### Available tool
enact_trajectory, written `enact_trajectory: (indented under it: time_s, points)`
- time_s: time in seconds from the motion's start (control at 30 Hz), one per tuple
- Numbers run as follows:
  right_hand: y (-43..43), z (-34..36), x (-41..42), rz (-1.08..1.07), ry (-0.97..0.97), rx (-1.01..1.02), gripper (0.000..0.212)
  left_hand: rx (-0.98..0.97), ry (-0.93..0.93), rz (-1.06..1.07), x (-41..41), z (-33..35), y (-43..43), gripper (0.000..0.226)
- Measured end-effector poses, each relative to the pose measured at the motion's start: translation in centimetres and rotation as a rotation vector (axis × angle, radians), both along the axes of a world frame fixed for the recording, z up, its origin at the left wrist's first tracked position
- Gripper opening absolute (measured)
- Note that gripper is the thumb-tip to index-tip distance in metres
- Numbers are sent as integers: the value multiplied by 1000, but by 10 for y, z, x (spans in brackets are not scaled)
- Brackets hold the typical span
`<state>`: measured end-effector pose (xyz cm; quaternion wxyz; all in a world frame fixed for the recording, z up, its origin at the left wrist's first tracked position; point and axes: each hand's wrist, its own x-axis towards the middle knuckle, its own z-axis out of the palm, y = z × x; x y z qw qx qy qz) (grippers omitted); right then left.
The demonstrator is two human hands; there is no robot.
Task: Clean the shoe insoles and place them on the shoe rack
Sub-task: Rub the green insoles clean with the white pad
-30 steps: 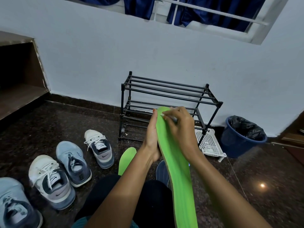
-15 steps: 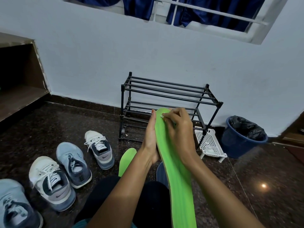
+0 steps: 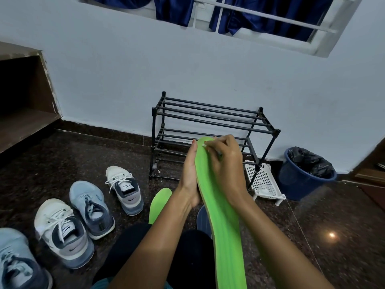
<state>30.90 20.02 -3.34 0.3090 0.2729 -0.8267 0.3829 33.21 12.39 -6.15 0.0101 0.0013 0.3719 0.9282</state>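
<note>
Black metal shoe rack (image 3: 212, 117) at the floor's far edge against the wall, in front of it a green insole (image 3: 220, 215) held up, left hand (image 3: 188, 176) flat-fingered behind it, right hand (image 3: 226, 163) with curled fingers pinching a small white item (image 3: 205, 145) against its top end.

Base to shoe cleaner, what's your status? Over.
Left hand flat against green insole. Right hand pinches small white item at its toe. Nothing blocks shoe rack.
</note>
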Motion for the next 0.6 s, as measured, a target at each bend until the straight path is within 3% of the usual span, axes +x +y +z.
enact_trajectory:
  time_s: [0.37, 0.6]
  points:
    - [16, -19, 9, -76, -46, 21, 14, -27, -1, 31, 0, 4, -7, 56]
    - [8, -6, 1, -82, -54, -90, 11, -15, 0, 28, -1, 2, -7, 57]
